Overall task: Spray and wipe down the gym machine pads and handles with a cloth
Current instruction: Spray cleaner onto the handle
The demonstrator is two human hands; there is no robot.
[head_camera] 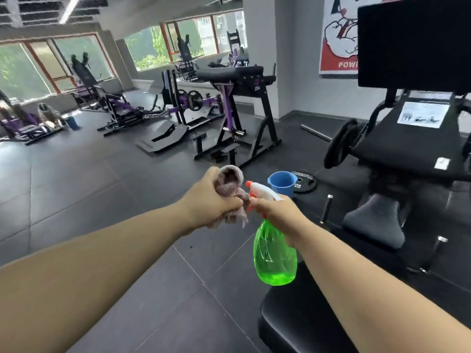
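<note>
Dark rubber tiles are covering the floor (102, 200), with pale seams running between them. A small blue bucket (281, 183) is standing on the tiles, just in front of a black weight plate (307, 184) that is lying flat. Beyond them, a bare steel bar (316, 133) is lying near the wall. A black and purple machine (237, 110) is standing mid-floor, and a low black platform (165, 137) is resting to its left. A second blue bucket (72, 122) is sitting far off by the windows. At the lower right, a black padded bench (293, 322) is standing on the tiles, with a black seated machine (407, 149) beyond it.
</note>
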